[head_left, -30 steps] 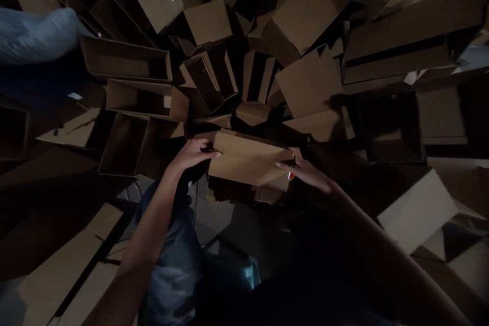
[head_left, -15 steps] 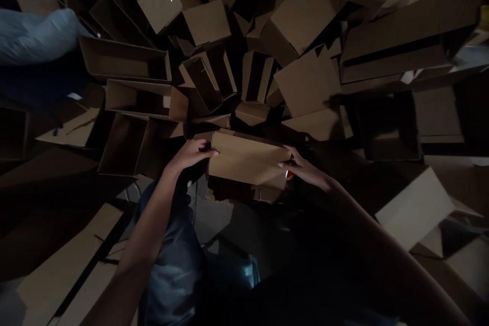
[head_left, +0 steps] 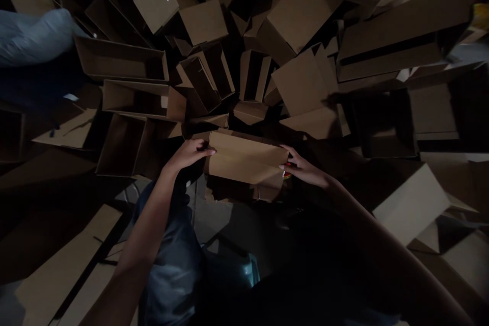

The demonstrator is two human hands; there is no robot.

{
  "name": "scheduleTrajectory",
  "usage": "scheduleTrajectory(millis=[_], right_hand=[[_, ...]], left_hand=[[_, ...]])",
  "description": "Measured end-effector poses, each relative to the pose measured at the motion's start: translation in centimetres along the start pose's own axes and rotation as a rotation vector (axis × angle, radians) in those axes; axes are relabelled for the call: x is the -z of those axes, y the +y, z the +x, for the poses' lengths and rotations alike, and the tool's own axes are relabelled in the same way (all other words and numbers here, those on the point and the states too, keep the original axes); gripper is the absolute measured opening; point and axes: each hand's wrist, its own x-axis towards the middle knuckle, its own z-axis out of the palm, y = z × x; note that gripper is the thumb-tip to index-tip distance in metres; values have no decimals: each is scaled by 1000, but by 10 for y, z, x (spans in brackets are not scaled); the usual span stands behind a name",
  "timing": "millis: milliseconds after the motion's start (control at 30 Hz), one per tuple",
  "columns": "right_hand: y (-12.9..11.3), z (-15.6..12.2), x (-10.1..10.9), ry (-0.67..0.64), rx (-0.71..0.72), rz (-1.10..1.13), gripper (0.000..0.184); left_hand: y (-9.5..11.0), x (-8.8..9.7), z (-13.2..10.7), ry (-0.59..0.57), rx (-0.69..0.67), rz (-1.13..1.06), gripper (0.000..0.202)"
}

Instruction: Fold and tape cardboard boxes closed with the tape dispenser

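Between my hands is a long brown cardboard box (head_left: 246, 159), its broad side facing up towards me. My left hand (head_left: 191, 154) grips the box's left end, with the thumb on the near face and the other fingers curled behind. At the right end, my right hand (head_left: 300, 165) holds the box between thumb and fingers. A small red and yellow spot (head_left: 286, 173) shows by my right fingers; what it is I cannot make out. Darker cardboard (head_left: 237, 191) sits just below the held box, partly hidden by it.
Many cardboard boxes lie piled ahead, among them an open box (head_left: 124, 60) at left and a large closed one (head_left: 300, 7). Flat cardboard (head_left: 72, 260) lies at lower left. A teal plastic thing (head_left: 250, 270) stands on the grey floor (head_left: 217, 216). A pale blue sleeve (head_left: 36, 35) shows at far left.
Both hands keep their grip on the cardboard box, which has hardly moved. The whole view has shifted slightly.
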Motion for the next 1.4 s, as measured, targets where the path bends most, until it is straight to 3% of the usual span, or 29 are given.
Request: scheduleTrajectory(millis=[400, 633, 833, 1067, 1400], right_hand=[[0, -4, 6, -63, -37, 28, 89], [-17, -8, -3, 109, -128, -27, 71], [-25, -5, -14, 223, -143, -184, 74], [-31, -3, -19, 252, -146, -209, 74], [-10, 6, -20, 272, -54, -182, 69]], left_hand=[[2, 0, -1, 6, 9, 27, 45], [-1, 1, 1, -4, 37, 27, 48], [2, 0, -1, -8, 35, 3, 44], [6, 1, -3, 9, 38, 53, 41], [4, 3, -5, 5, 35, 128, 36]])
